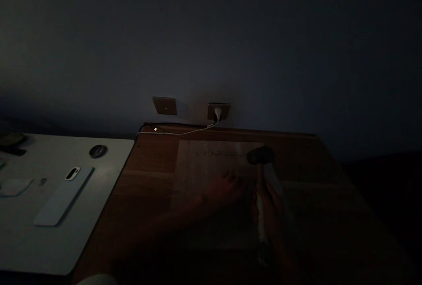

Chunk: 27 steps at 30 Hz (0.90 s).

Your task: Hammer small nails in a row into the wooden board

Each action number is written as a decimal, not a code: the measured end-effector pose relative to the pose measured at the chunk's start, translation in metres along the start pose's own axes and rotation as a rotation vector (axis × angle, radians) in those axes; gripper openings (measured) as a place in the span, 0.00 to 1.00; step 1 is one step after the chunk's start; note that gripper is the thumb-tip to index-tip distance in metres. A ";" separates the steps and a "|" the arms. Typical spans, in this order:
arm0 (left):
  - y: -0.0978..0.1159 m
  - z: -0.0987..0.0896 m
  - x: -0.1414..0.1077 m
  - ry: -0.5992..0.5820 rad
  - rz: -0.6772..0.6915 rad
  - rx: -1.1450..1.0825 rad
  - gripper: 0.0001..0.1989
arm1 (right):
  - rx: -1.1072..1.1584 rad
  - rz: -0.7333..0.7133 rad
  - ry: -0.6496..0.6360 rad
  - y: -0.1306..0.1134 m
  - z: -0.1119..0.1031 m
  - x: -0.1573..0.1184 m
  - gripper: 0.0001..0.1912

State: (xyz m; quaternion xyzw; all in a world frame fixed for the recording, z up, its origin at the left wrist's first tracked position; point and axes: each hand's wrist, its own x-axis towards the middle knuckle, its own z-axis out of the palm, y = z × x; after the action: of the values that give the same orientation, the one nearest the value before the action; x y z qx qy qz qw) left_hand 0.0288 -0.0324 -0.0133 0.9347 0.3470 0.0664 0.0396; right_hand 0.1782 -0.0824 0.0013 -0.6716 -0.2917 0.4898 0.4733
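In the dim light my right hand (273, 208) is wrapped round the pale handle of a mallet (260, 156), its dark head upward near the right edge of a pale board (189, 175). Just left of it is my left hand (229, 186), over the board with its fingers curled. Whether something small sits in those fingers is too dark to make out. Beyond it, a row of small shiny nails (225, 153) runs across the far part of the board. The board lies on a wooden table (150, 162).
A white table (82, 214) adjoins on the left, bearing a phone-shaped object (62, 201) and a dark ring-shaped roll (98, 151). Against the wall, a white cable (184, 133) leads to a plug in a wall socket (213, 111). A second wall plate (165, 105) is beside it.
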 end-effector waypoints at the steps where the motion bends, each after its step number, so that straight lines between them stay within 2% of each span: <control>1: 0.005 0.000 0.004 -0.004 -0.002 0.005 0.14 | 0.005 -0.005 -0.013 -0.001 -0.005 0.000 0.32; 7: 0.011 -0.002 0.014 -0.060 -0.029 0.047 0.15 | 0.036 0.015 -0.004 -0.004 -0.021 -0.003 0.38; 11: 0.001 -0.008 0.008 -0.083 -0.111 -0.055 0.17 | -0.018 0.035 -0.007 -0.004 -0.020 -0.006 0.35; 14: -0.026 -0.012 -0.006 -0.032 -0.244 -0.169 0.17 | -0.045 0.020 -0.014 -0.004 -0.018 -0.009 0.34; 17: -0.066 -0.016 -0.026 0.023 -0.440 -0.210 0.15 | -0.073 0.030 -0.028 -0.003 -0.017 -0.011 0.34; 19: -0.091 -0.018 -0.038 0.068 -0.502 -0.240 0.14 | -0.095 0.047 -0.040 0.000 -0.016 -0.011 0.33; 23: -0.118 -0.019 -0.051 0.154 -0.473 -0.324 0.14 | -0.128 0.033 -0.081 0.002 -0.011 -0.012 0.29; 27: -0.121 -0.021 -0.046 0.079 -0.412 -0.276 0.13 | -0.095 0.053 -0.085 -0.001 -0.004 -0.015 0.30</control>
State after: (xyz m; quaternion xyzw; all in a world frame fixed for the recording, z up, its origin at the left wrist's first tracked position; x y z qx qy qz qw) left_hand -0.0862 0.0297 -0.0115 0.8267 0.5189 0.1400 0.1661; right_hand 0.1765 -0.0962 0.0078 -0.6793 -0.3163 0.5160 0.4149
